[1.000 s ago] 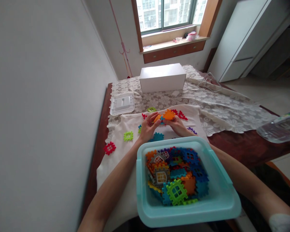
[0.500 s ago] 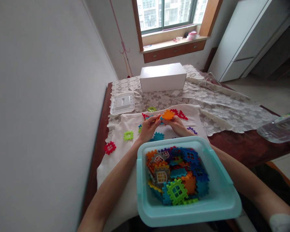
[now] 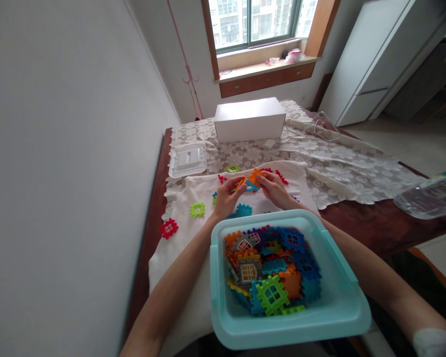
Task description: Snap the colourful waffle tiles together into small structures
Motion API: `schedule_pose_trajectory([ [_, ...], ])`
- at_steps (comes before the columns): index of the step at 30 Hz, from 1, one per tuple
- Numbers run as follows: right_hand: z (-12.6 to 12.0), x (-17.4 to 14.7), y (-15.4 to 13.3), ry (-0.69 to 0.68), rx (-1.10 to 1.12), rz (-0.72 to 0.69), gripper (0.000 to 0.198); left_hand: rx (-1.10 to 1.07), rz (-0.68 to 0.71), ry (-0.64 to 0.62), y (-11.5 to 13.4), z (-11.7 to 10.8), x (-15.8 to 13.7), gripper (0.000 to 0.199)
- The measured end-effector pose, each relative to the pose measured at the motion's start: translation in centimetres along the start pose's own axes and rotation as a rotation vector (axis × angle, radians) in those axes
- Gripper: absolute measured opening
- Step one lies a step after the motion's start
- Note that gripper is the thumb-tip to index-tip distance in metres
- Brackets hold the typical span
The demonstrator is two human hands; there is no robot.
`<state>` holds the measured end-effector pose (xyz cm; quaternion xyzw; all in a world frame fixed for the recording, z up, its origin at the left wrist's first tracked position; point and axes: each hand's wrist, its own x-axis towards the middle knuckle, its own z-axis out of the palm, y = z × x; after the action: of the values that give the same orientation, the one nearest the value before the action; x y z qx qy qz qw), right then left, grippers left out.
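Note:
My left hand [image 3: 227, 196] is closed on an orange interlocking building tile seen nearly edge-on. My right hand [image 3: 275, 190] pinches another orange building tile [image 3: 254, 176] by its right side, just beside the left one. A light-blue building tile [image 3: 251, 187] shows right below the orange pieces; whether it is joined to them I cannot tell. On the cloth nearest the hands lie a teal tile [image 3: 243, 210], a green tile [image 3: 197, 209] and a red window tile [image 3: 169, 228]. Fingers hide parts of the held pieces.
A turquoise bin [image 3: 342, 317] full of mixed tiles stands close in front of me, between my forearms. Beyond the white cloth [image 3: 182, 258] are a white box [image 3: 250, 126] and a clear plastic lid [image 3: 188, 159]. A clear container [image 3: 427, 203] sits at the right; a wall borders the left.
My right hand has shifted its grip, its fingers now over the orange tile's right side. That tile has tilted and moved slightly left. More of the light-blue tile shows.

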<state>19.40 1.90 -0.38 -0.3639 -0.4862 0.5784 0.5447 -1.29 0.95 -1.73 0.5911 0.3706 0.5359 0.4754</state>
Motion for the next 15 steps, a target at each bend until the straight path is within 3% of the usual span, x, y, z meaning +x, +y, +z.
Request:
schedule_pose_trajectory([
  [10,-0.09,0.30,0.15,-0.115,0.121,0.114,0.049,-0.007,-0.015,-0.015,0.78,0.09,-0.14,0.047],
  [15,0.32,-0.10,-0.27,-0.148,0.065,0.040,0.047,-0.053,0.010,-0.038,0.87,0.28,-0.21,0.046],
])
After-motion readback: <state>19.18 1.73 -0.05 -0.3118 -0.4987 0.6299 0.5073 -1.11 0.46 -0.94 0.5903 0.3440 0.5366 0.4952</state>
